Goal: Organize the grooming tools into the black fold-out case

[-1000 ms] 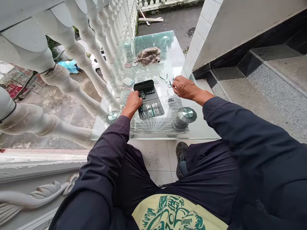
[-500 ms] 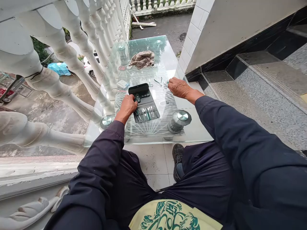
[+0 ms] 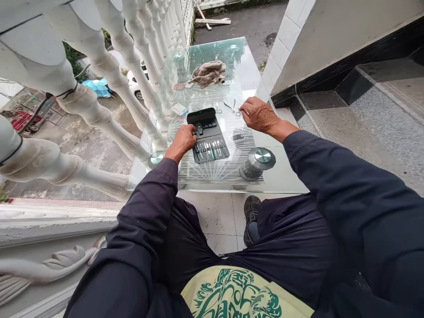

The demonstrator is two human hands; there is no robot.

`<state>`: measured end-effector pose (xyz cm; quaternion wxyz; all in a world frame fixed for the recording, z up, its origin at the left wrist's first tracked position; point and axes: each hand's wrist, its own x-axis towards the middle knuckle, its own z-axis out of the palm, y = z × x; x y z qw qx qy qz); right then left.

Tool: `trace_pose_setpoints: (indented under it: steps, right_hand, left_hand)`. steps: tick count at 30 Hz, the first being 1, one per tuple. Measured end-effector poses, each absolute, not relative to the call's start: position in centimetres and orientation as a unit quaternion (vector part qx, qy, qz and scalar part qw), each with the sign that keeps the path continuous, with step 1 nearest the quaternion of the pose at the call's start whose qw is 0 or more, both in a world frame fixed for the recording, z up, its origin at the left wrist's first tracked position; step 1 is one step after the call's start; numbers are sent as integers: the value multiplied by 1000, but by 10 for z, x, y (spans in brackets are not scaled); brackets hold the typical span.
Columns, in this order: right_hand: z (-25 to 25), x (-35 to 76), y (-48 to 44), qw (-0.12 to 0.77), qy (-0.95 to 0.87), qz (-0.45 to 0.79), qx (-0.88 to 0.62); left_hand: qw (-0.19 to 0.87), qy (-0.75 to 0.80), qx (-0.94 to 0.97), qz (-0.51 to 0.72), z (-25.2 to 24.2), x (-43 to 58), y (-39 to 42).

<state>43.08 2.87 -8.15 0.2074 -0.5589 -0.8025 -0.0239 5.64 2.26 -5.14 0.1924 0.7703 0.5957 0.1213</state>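
A grey manicure case (image 3: 228, 153) lies unfolded on the glass table, a row of slim metal tools (image 3: 212, 151) in its lower half. My left hand (image 3: 183, 140) is closed on the case's left edge, the fingertips beside a dark clipper-like tool (image 3: 199, 128) in the middle. To the right of the case, my right hand (image 3: 260, 115) is held in a pinch. Loops of small scissors (image 3: 237, 113) show at its fingertips; the rest is hidden. Nippers (image 3: 230, 106) and another pair of small scissors (image 3: 218, 109) lie just left of that hand.
A crumpled brown cloth (image 3: 208, 74) lies farther back on the glass table (image 3: 152, 183). A small packet (image 3: 179, 109) sits left of the case, and a small dark oval piece (image 3: 237, 137) right of it. White balusters (image 3: 109, 73) border the left; stone stairs (image 3: 374, 110) rise at right.
The view has shifted, so the table sits farther right and higher. My left hand stays at the case's edge. My right hand stays pinched near the scissors, which have moved slightly closer to the nippers.
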Motion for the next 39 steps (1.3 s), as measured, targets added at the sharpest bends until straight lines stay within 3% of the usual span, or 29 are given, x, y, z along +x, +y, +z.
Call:
trace_pose_setpoints:
  steps: [5, 9, 20, 30, 39]
  right_hand:
    - [-75, 367, 11, 209, -873, 11, -440]
    - [-85, 333, 13, 142, -911, 13, -387]
    - [-101, 335, 13, 85, -926, -9, -368]
    - [-109, 334, 16, 86, -927, -19, -365]
    - [-109, 333, 13, 92, -922, -8, -376]
  left_hand:
    - [179, 587, 779, 128, -55, 49, 16]
    - [121, 539, 829, 85, -63, 55, 4]
    - [103, 525, 845, -4, -43, 58, -17]
    - [131, 485, 865, 1, -41, 50, -24]
    - [124, 678, 717, 106, -39, 74, -8]
